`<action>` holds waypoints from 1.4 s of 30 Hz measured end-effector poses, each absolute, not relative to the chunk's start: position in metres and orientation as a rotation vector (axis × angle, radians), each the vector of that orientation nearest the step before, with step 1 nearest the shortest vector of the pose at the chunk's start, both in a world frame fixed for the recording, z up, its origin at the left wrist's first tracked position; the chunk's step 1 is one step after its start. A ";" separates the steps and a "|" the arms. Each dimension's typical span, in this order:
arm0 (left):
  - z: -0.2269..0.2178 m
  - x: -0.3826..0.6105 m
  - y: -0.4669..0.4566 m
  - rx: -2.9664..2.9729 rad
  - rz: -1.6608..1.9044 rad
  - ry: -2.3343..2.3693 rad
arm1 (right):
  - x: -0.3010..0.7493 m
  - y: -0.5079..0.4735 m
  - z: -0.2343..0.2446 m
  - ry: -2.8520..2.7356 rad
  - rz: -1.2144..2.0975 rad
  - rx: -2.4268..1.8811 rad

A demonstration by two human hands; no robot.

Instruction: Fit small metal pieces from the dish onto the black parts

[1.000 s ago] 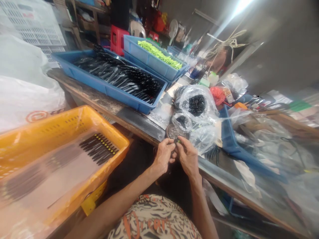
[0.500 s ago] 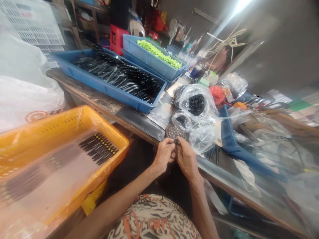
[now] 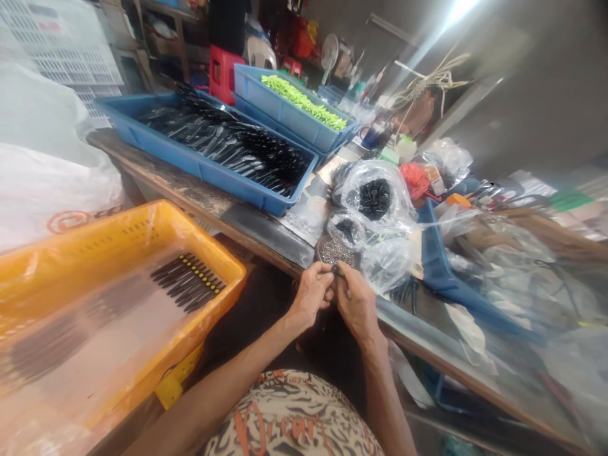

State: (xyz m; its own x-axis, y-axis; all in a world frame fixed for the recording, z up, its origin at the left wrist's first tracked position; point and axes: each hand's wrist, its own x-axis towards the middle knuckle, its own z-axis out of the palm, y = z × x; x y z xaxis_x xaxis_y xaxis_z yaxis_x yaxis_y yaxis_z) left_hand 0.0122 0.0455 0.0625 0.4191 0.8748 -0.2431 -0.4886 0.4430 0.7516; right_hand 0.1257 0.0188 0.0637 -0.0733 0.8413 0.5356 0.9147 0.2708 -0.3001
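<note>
Orange crate (image 3: 190,221) and blue tray (image 3: 204,168) lie to either side of the bench edge (image 3: 256,223) (dark, slender pieces fill both). Just past the hands sits a round tin (image 3: 335,252) of metal bits. Left hand (image 3: 311,296) and right hand (image 3: 356,303) meet above its near rim, fingers (image 3: 319,272) closed, pinching a small dark piece (image 3: 336,270).

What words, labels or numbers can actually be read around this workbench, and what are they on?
"Dream": orange script on the patterned shirt; any further letters are unclear.
Round red mark on the white plastic sack: too blurred to read.
Label on the small packet beside the red plastic bag: too small to read.
</note>
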 end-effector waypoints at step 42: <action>0.067 0.008 0.049 0.590 0.879 0.667 | 0.125 0.020 0.060 -1.400 0.205 -1.640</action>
